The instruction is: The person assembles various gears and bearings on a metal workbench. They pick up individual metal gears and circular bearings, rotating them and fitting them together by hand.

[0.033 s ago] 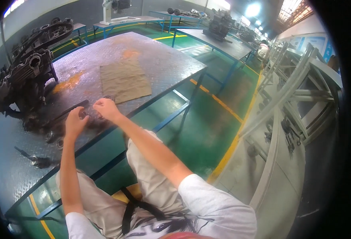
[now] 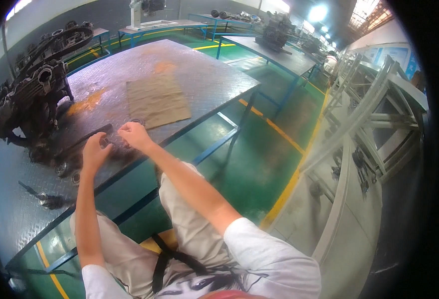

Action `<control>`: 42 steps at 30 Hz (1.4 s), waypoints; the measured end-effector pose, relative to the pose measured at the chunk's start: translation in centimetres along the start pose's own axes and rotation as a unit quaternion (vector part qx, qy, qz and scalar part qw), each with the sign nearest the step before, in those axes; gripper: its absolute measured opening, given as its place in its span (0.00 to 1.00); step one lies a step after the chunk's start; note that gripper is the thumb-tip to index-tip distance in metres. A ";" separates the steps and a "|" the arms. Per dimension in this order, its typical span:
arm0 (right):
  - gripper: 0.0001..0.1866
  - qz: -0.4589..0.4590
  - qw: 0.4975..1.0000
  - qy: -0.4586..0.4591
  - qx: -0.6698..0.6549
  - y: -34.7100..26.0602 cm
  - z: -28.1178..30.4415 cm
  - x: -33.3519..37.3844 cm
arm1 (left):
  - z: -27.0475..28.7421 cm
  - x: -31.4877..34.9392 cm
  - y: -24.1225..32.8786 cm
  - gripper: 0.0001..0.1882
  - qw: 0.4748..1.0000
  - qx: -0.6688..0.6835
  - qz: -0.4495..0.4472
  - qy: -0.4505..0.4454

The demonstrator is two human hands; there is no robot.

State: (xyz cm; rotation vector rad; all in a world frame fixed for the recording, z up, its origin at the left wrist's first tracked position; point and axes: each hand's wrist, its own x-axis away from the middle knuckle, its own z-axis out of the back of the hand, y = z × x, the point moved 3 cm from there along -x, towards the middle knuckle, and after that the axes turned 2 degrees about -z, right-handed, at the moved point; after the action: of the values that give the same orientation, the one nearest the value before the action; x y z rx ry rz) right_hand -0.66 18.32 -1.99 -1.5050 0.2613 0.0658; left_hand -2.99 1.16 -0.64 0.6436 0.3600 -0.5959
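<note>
My left hand (image 2: 96, 153) is over the near edge of the metal workbench (image 2: 209, 74), thumb and fingers curled toward each other. A small dark, round-looking part shows between them, too blurred to name. Just to its right, my right hand (image 2: 135, 135) has its fingertips pinched together; whatever they hold is too small to tell. The two hands are close but apart. Beyond my left hand lies a long dark bar (image 2: 87, 137). A ring-shaped metal part (image 2: 137, 121) sits just behind my right hand, partly hidden by it.
A brown cloth (image 2: 158, 102) lies flat on the bench. At the left stands a large dark engine assembly (image 2: 35, 94). Nearer are small round metal parts (image 2: 62, 169) and a dark tool-like piece with a shaft (image 2: 42, 197). White metal frames (image 2: 374, 114) stand at the right.
</note>
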 end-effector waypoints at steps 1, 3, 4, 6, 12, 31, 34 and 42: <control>0.10 0.009 1.000 0.001 0.007 -0.2 0.1 0.0 | -0.1 0.0 -0.1 0.22 1.000 -0.001 -0.013 -0.003; 0.10 0.016 1.000 0.000 0.011 -0.3 -0.4 -0.1 | -0.3 0.5 -1.2 0.22 0.999 -0.002 -0.035 0.002; 0.10 0.012 1.000 -0.006 0.012 -0.1 -0.5 -0.3 | -0.3 0.6 -1.3 0.22 1.000 -0.003 -0.028 0.003; 0.10 0.022 1.000 -0.003 0.015 0.6 -0.4 -0.5 | -0.3 0.5 -0.7 0.22 1.000 -0.006 -0.013 -0.005; 0.10 -0.003 0.999 -0.011 0.029 0.0 -0.4 -0.8 | -1.8 0.1 -2.7 0.29 0.997 -0.029 0.001 -0.068; 0.13 0.182 0.943 0.012 0.277 0.5 -2.5 -0.1 | 0.6 0.1 -0.8 0.25 0.997 0.075 0.020 0.007; 0.13 0.177 0.949 0.003 0.262 0.3 -2.5 -0.2 | 0.6 0.2 -1.1 0.26 0.998 0.064 0.022 -0.010; 0.14 0.158 0.953 -0.014 0.258 -0.2 -2.7 0.2 | -0.9 0.4 -2.4 0.27 0.998 0.031 -0.041 -0.025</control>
State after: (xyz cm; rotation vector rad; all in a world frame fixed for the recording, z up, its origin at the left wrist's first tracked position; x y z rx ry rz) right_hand -0.78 15.62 -1.94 -0.9310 0.4563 0.2552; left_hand -4.26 0.05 -2.64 0.6737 0.3238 -0.7028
